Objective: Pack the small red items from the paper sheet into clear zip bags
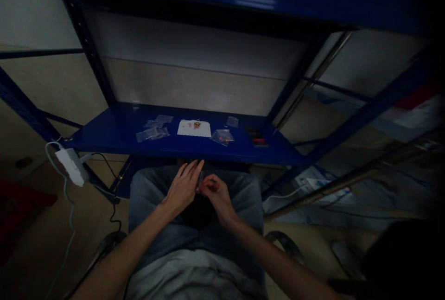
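Observation:
Over my lap, both hands are close together at a small clear plastic bag (200, 178). My left hand (183, 183) has its fingers stretched forward, and the bag appears held along its thumb side; the thumb itself is hidden. With bent fingertips my right hand (216, 194) pinches the lower end of the bag, where something small and reddish shows. What exactly is inside is too dark to make out. Just beyond my hands, on the blue shelf (174, 150), lies a white sheet (184, 129) bearing small reddish and golden pieces (197, 125).
Several clear bags (153, 132) lie left of the sheet. A bag with small coloured contents (223, 137) and another clear bag (232, 122) lie right of it, near a dark item (256, 137). A white power strip (72, 166) hangs at the left post; the shelf's front edge borders my knees.

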The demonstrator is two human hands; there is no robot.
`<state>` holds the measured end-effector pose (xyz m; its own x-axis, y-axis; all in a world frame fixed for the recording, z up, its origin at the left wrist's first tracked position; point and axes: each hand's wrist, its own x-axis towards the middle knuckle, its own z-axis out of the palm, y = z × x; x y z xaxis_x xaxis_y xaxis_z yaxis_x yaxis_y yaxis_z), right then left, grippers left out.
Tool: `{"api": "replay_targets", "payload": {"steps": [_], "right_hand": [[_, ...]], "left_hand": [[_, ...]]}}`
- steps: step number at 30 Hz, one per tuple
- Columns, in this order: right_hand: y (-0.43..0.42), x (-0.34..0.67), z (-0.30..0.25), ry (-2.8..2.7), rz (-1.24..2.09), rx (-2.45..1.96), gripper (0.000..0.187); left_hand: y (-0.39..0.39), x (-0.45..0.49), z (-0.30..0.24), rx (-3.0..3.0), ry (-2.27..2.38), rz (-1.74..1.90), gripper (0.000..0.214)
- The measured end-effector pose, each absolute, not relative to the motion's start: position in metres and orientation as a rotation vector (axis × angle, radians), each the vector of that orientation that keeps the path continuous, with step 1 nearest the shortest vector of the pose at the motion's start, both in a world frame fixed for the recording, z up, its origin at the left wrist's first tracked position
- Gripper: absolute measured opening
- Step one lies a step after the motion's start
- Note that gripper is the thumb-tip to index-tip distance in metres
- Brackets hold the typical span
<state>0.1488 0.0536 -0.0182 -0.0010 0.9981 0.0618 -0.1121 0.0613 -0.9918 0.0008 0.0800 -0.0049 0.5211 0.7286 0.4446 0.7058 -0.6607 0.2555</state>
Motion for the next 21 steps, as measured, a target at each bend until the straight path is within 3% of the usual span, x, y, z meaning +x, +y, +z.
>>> {"api": "replay_targets", "payload": {"steps": [4, 10, 21], "right_hand": [[0.051, 0.160, -0.020, -1.507, 0.870, -1.113, 0.010], [0.059, 0.178, -0.013, -2.229, 0.312, -0.927, 0.033], [0.036, 0.163, -0.056, -2.697, 0.262, -1.050, 0.032]], "left_hand": [[0.082, 0.009, -0.020, 2.553, 1.238, 0.772, 0.069], [0.089, 0.004, -0.018, 2.559, 1.170, 0.649, 0.041], [0.063, 0.012, -0.026, 2.852, 0.915, 0.235, 0.034]]}}
